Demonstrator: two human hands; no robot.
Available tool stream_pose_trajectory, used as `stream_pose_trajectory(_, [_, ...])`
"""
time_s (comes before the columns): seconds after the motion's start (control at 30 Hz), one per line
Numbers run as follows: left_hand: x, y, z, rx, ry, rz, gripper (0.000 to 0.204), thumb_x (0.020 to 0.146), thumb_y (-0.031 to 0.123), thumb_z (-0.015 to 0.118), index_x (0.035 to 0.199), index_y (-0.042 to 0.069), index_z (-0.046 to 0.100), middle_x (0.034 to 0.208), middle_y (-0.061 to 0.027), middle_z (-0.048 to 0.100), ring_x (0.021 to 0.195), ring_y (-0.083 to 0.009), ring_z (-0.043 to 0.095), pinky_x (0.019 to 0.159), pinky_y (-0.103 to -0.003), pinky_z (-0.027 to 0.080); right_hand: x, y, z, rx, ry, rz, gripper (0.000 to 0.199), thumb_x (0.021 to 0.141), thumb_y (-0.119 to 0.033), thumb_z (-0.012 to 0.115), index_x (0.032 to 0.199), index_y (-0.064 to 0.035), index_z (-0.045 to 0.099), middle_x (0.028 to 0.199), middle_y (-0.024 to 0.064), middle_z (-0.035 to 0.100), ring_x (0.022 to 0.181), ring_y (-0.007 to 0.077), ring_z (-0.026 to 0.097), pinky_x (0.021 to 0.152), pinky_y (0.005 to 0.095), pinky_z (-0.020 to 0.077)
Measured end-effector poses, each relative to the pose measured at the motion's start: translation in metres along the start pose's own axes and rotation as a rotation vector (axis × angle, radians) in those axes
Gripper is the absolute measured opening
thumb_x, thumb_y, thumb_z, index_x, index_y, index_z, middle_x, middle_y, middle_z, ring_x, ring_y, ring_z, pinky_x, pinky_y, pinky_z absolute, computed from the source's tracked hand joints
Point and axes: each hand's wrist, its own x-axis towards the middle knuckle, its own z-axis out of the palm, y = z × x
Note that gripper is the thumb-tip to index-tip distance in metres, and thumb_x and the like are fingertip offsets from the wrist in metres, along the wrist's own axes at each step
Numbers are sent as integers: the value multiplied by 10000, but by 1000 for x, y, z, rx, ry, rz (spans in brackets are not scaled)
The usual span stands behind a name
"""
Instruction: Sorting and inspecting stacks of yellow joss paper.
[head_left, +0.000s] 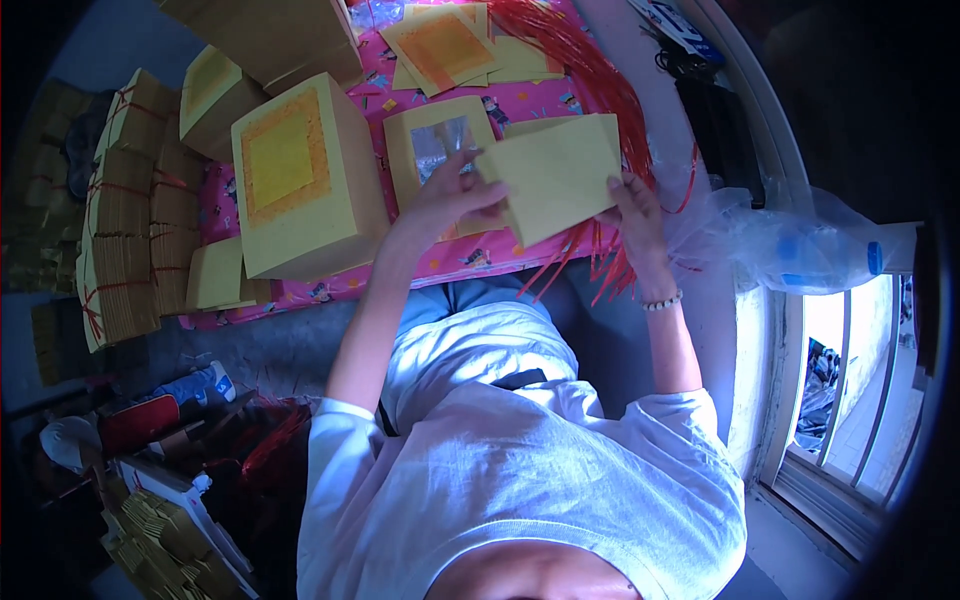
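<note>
In front of me I hold a plain yellow paper sheet (562,178) above a pink patterned cloth. My right hand (636,212), with a beaded bracelet at the wrist, is closed on its right edge. At the left edge, my left hand (455,195) is closed with thumb and fingers on the paper. Just behind the left hand lies a yellow sheet with a silver foil square (430,140). Another yellow sheet is partly hidden under the held one. Close to my left forearm stands a tall stack of yellow paper (350,180), its top sheet bearing an orange-and-gold square (287,160).
Loose sheets with orange squares (445,45) lie at the back of the pink cloth (480,262). Red plastic strands (600,65) run along its right side. Tied paper bundles (125,215) pile up at left. A plastic bag with a bottle (810,245) is at right, by a barred window (850,370).
</note>
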Motion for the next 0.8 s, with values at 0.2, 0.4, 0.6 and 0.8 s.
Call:
stream_pose_trajectory(0.2, [69, -20, 24, 275, 248, 245, 701, 746, 123, 757, 1269, -23, 314, 959, -126, 619, 887, -180, 626, 760, -314, 521, 37, 24, -11, -119, 183, -132, 219, 955, -199, 515, 1055, -4, 529, 902, 61, 638, 768, 120, 647, 642, 222, 569])
stream_pose_trajectory(0.4, [97, -42, 14, 630, 359, 225, 670, 733, 74, 722, 1261, -17, 319, 1016, -224, 621, 947, -316, 639, 795, -374, 512, 49, 43, -18, -413, 260, -121, 235, 941, -217, 535, 1012, 7, 521, 785, 75, 622, 620, 93, 618, 486, 228, 501])
stream_pose_trajectory(0.6, [100, -37, 28, 789, 439, 174, 634, 734, 35, 693, 1247, -17, 325, 931, -260, 638, 904, -411, 628, 779, -449, 503, 57, 56, -26, -536, 327, -152, 280, 920, -239, 555, 1008, 26, 537, 708, 78, 628, 548, 115, 614, 462, 264, 468])
stream_pose_trajectory(0.8, [94, -31, 40, 875, 473, 235, 579, 732, -21, 650, 1214, -56, 332, 876, -281, 625, 845, -427, 628, 723, -461, 511, 46, 38, -10, -735, 338, -165, 299, 921, -248, 538, 1024, 33, 525, 745, 154, 639, 576, 214, 644, 537, 345, 494])
